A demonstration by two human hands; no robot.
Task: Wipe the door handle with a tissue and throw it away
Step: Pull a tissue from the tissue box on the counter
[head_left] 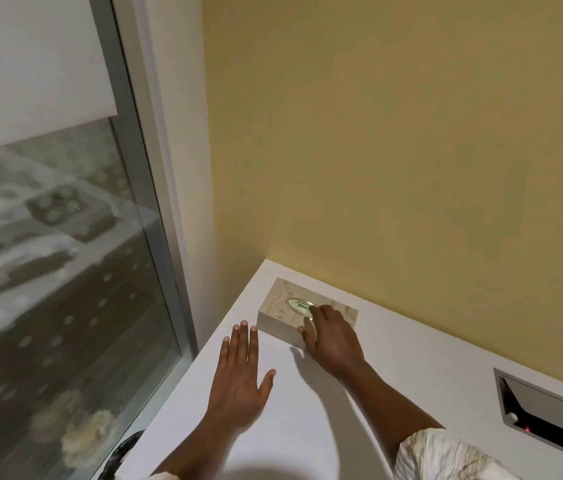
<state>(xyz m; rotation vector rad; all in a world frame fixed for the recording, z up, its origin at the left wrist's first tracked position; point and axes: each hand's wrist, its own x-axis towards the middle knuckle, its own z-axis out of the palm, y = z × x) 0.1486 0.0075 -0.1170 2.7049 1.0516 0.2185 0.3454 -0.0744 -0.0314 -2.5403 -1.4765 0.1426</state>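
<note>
A beige marbled tissue box (278, 313) stands on the white counter (394, 355) near the back left corner, against the yellow wall. Its oval slot (298, 305) faces up. My right hand (330, 336) rests on top of the box, with its fingertips at the slot's near end. Whether they pinch a tissue cannot be told. My left hand (240, 379) hovers flat over the counter just left of the box, fingers spread and empty. No door handle is in view.
A recessed metal panel (550, 410) with a small red light sits in the counter at the right. A tall window (65, 254) with a grey frame runs down the left side, past the counter's left edge. A dark object (124, 455) shows at the bottom left.
</note>
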